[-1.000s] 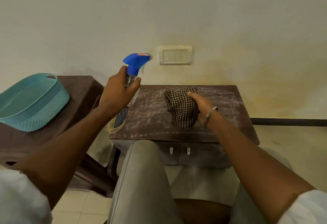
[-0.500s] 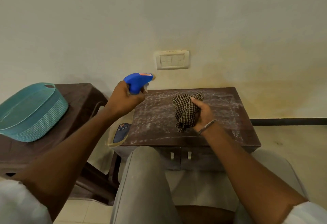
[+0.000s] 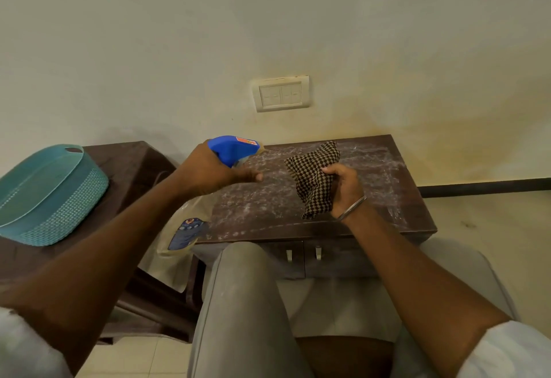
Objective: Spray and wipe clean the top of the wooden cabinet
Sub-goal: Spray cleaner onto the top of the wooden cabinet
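Note:
The dark wooden cabinet top [image 3: 378, 175] is streaked with white dust and stands against the wall in front of my knees. My left hand [image 3: 208, 170] grips a spray bottle [image 3: 229, 148] with a blue trigger head. The nozzle points right over the cabinet's left edge, and the clear body with its blue label [image 3: 186, 233] hangs below my wrist. My right hand [image 3: 343, 188] holds a bunched brown checked cloth [image 3: 313, 178] lifted just above the middle of the top.
A teal plastic basket [image 3: 44, 195] sits on a dark table [image 3: 134, 160] to the left. A switch plate [image 3: 281, 94] is on the wall above the cabinet. My grey-trousered knee [image 3: 247, 303] is close to the cabinet doors [image 3: 301, 258].
My left hand lowered the spray bottle and tipped its nozzle toward the cabinet top. My right hand gathered the cloth and raised it off the surface.

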